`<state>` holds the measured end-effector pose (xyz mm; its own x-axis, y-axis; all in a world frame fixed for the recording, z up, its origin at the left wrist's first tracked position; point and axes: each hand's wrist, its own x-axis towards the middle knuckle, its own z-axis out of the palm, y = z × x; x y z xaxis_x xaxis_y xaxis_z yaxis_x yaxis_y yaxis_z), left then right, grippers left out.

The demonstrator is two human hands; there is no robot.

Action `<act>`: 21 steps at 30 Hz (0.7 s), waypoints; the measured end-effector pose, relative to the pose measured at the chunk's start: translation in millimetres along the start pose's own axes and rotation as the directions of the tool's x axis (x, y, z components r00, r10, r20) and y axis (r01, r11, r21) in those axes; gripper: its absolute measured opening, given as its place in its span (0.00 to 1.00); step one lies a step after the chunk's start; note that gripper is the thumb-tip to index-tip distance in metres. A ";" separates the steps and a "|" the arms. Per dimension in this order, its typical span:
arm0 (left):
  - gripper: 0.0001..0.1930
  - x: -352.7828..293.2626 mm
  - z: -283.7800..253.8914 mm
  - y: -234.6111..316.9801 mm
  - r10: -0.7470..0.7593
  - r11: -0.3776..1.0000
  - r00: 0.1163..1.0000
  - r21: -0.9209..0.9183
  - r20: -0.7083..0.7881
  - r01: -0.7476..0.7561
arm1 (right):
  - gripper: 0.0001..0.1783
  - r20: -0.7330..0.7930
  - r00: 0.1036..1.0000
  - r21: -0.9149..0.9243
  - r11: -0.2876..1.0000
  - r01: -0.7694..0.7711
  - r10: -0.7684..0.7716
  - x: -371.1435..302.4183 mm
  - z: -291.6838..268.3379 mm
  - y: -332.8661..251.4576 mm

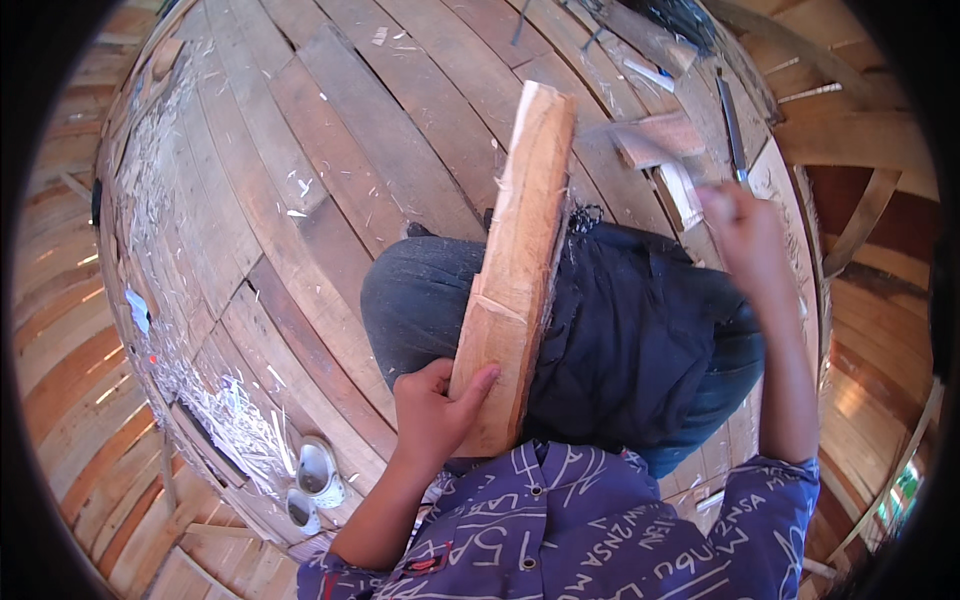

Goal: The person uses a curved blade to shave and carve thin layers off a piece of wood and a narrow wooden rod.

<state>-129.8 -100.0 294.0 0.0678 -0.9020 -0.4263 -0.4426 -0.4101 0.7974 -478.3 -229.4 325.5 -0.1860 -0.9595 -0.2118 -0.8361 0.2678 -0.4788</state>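
My left hand (443, 408) grips the lower end of a long, roughly squared piece of wood (517, 255), thumb on its face. The piece leans upright and tilted over my lap, its top end pointing away from me. A raised splinter (498, 308) stands out on its lower half. To the right, my raised right hand (738, 225) is closed in a fist, smeared by motion. It holds a chopping tool (682, 192) with a pale handle; its head is blurred and I cannot make out its exact kind.
Wood shavings (235, 415) lie heaped at the left of the plank floor (370, 120). A pair of pale clogs (318, 470) stands at the lower left. A long dark-bladed tool (733, 125) lies at the upper right. My bent legs (425, 300) are under the wood.
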 end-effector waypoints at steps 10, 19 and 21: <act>0.21 3.3 -0.8 6.7 0.018 0.975 1.000 0.222 0.007 -0.019 | 0.25 0.248 0.755 -0.382 0.655 0.652 -0.607 35.2 63.0 -74.3; 0.25 -2.7 -7.0 1.8 0.054 0.982 0.998 0.183 0.018 -0.056 | 0.34 -0.550 0.830 -0.189 0.955 -0.229 0.090 134.8 -182.0 207.7; 0.25 6.6 -1.3 7.8 0.079 0.976 0.997 0.202 0.027 -0.083 | 0.32 -0.475 0.858 -0.227 0.914 -0.335 0.196 84.4 -144.4 139.3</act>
<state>-131.6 -109.3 298.0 0.0084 -0.9276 -0.3735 -0.6179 -0.2985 0.7274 -685.0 -285.8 364.0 -0.5688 -0.8123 0.1289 -0.8195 0.5463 -0.1732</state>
